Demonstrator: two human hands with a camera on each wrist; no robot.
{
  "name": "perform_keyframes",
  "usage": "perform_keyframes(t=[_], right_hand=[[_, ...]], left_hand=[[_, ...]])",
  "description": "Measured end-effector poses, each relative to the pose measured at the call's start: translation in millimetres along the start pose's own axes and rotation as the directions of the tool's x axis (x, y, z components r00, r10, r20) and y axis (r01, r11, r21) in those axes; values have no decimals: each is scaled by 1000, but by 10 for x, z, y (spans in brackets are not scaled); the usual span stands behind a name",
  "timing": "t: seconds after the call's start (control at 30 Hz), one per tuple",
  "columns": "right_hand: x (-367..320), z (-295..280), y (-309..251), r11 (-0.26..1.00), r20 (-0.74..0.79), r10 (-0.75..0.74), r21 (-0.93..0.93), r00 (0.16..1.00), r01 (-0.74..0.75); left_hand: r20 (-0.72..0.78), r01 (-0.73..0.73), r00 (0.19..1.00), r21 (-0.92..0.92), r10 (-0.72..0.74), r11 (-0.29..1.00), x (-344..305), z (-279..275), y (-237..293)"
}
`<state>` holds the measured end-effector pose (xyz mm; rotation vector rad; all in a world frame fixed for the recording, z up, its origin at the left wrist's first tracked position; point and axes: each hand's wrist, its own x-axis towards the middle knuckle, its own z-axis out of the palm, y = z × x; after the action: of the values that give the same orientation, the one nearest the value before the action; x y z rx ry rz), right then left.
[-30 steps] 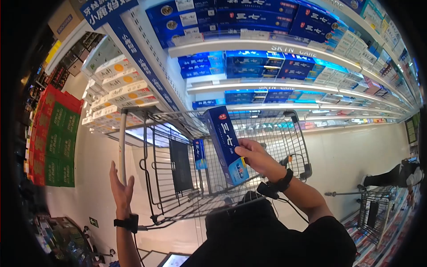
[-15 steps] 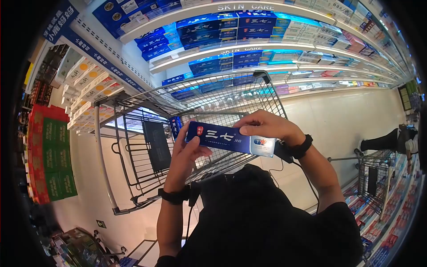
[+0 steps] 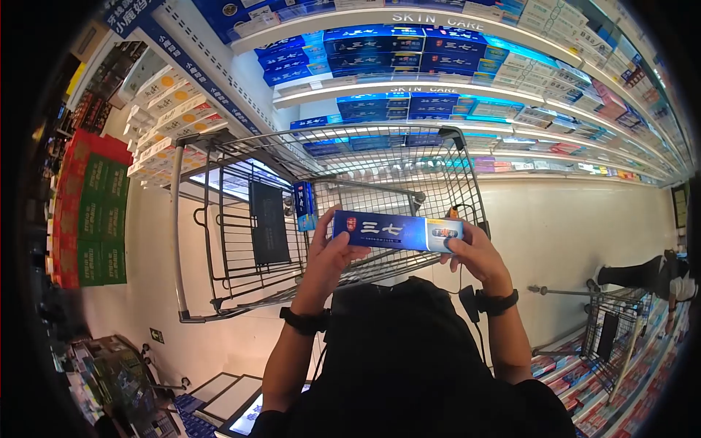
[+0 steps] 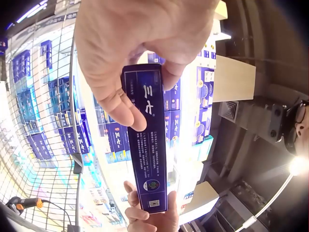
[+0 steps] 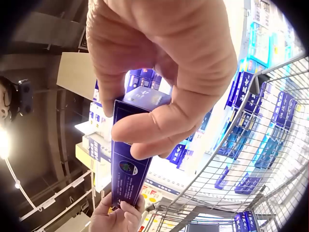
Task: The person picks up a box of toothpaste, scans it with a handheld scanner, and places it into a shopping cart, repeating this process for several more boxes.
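Note:
A dark blue toothpaste box (image 3: 391, 231) with a pale right end lies lengthwise between both hands, its printed front facing up. My left hand (image 3: 325, 259) grips the left end, thumb on the front and fingers on the back, as the left wrist view shows. At the other end my right hand (image 3: 478, 259) holds the pale part, its thumb on top. In the right wrist view, fingers (image 5: 149, 128) wrap the back of the box near that end. Beyond the hands, a similar blue box (image 3: 304, 206) stands inside the shopping cart (image 3: 177, 233).
Shelves (image 3: 511, 102) of boxed goods line the far side. Stacked white boxes (image 3: 171, 117) and red-green cartons (image 3: 102, 212) stand left. At the right, a person in dark trousers (image 3: 631, 274) is near another cart (image 3: 606, 336).
The left hand came in from the cart's left side and took the box's left end. The box turned from upright to nearly level. The right hand shifted its grip to the pale end.

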<state>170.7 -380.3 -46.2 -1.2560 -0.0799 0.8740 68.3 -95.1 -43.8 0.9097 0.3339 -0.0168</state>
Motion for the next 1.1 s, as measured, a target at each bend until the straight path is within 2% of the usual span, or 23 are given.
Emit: perform_keyframes(t=[0.1, 0.2, 0.23, 0.27, 0.33, 0.37, 0.4, 0.47, 0.6, 0.67, 0.77, 0.87, 0.97, 1.07, 1.1], right_hand=[[-12, -47, 113, 999, -65, 4, 45, 998, -1], [-15, 29, 50, 996, -88, -79, 29, 993, 82], [-12, 63, 9, 993, -71, -115, -13, 991, 114], [1, 92, -31, 988, -57, -148, -56, 987, 145], [15, 151, -79, 976, -56, -202, -92, 978, 197], [39, 152, -102, 970, -28, -216, -118, 976, 212], [54, 156, -112, 963, 5, -230, -141, 973, 228], [59, 200, -91, 937, 9, -307, -171, 952, 304], [80, 154, -30, 905, 73, -386, -161, 920, 393], [91, 157, -16, 911, 41, -377, -165, 925, 379], [109, 141, 37, 909, -2, -391, -154, 920, 386], [105, 132, 71, 908, -47, -406, -133, 913, 397], [81, 197, 48, 898, -89, -437, -102, 895, 429], [67, 235, 45, 885, -90, -466, -63, 880, 461], [70, 241, 47, 881, -83, -472, -48, 877, 470]], left_hand=[[-31, 56, 998, -3, -56, 998, -66, 39, -72], [-90, 94, 991, -6, -94, 996, -66, -57, -125], [-68, 91, 993, -38, -93, 995, -64, -58, -87], [-120, 134, 983, -27, -137, 991, -24, -53, -72], [-65, 68, 995, -14, -69, 998, -33, -142, -87], [-37, 82, 996, -50, -84, 995, -48, -168, -47], [11, -17, 1000, 52, 16, 999, -47, -163, -55], [-184, 71, 979, -108, -90, 992, -30, 21, 84], [-181, 47, 982, 1, -46, 999, -29, -96, 33], [-145, 20, 989, 85, -7, 996, -40, -104, 21], [-121, -13, 992, 64, 20, 998, -66, -63, 6], [-182, -33, 983, 51, 41, 998, -100, 45, 23], [-122, -60, 990, 99, 72, 993, -76, -65, -39], [-156, -33, 987, -49, 25, 998, -106, -25, -20], [-148, -27, 989, -48, 19, 998, -105, -36, -24]])
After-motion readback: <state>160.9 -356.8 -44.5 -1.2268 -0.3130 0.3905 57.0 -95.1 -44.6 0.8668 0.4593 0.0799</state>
